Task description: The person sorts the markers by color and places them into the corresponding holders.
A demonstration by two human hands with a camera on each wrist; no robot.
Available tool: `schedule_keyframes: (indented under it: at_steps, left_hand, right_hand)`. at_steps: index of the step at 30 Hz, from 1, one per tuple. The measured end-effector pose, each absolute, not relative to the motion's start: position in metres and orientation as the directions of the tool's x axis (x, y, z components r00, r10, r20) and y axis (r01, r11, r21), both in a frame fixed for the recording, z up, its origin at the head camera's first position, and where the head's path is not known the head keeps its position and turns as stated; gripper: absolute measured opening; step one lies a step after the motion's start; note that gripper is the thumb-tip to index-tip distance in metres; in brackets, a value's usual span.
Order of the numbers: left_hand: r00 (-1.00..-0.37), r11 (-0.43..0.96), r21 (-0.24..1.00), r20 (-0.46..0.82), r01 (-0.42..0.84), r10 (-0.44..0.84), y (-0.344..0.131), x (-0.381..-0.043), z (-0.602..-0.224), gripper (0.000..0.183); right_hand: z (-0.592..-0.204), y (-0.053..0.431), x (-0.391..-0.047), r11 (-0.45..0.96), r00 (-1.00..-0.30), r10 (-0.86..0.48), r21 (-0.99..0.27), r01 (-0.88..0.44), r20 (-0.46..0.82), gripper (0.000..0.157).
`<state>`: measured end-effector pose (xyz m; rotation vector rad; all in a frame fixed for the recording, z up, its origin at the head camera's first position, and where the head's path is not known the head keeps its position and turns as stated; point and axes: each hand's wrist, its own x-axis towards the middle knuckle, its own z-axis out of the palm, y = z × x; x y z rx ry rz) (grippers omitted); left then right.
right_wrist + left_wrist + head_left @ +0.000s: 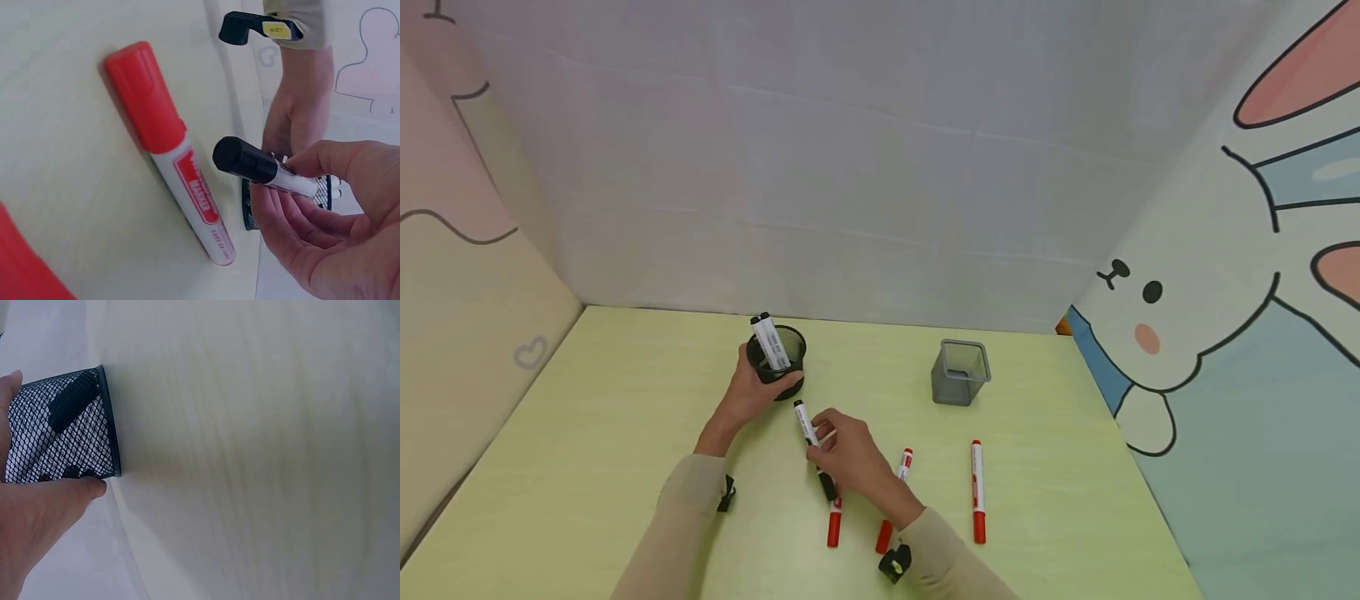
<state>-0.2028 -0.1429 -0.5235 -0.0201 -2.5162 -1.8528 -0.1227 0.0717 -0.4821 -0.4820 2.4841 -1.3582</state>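
Note:
My left hand [751, 393] grips a round black mesh pen cup [789, 385] near the far left of the table. Two white markers [772, 343] lean inside it, their dark ends up. The left wrist view shows the mesh side of the cup, with a dark cap [73, 400] behind it. Closer to me, my right hand [852, 454] pinches a white marker with a black cap [245, 159] between thumb and fingers. That marker tilts, its capped end toward me, over a red-capped marker [834, 529] on the table.
Two more red markers lie on the table: one [884, 536] partly hidden behind my right wrist, another [977, 492] farther right. A square grey mesh cup [957, 387] stands at the back right. Behind the table [1060, 433] hangs a pale curtain [850, 167].

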Motion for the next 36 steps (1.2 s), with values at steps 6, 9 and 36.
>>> schedule_keyframes:
  at_steps: [6, 9, 36]
  left_hand:
    - [-1.000, 0.302, 0.953, 0.012, 0.012, -0.001, -0.144, -0.202, -0.523, 0.092]
    - [-1.000, 0.302, 0.953, 0.010, 0.009, 0.000, -0.144, -0.202, -0.523, 0.094]
    - [-0.999, 0.287, 0.956, 0.050, 0.052, 0.013, -0.142, -0.203, -0.524, 0.093]
  right_hand:
    - [-0.473, 0.078, -0.130, 0.482, -0.924, -0.383, -0.858, -0.176, -0.026, 0.029]
    - [-0.467, 0.080, -0.134, 0.472, -0.932, -0.362, -0.862, -0.186, 0.003, 0.030]
    - [-0.439, 0.075, -0.180, 0.290, -0.963, -0.154, -0.921, -0.259, 0.223, 0.034]
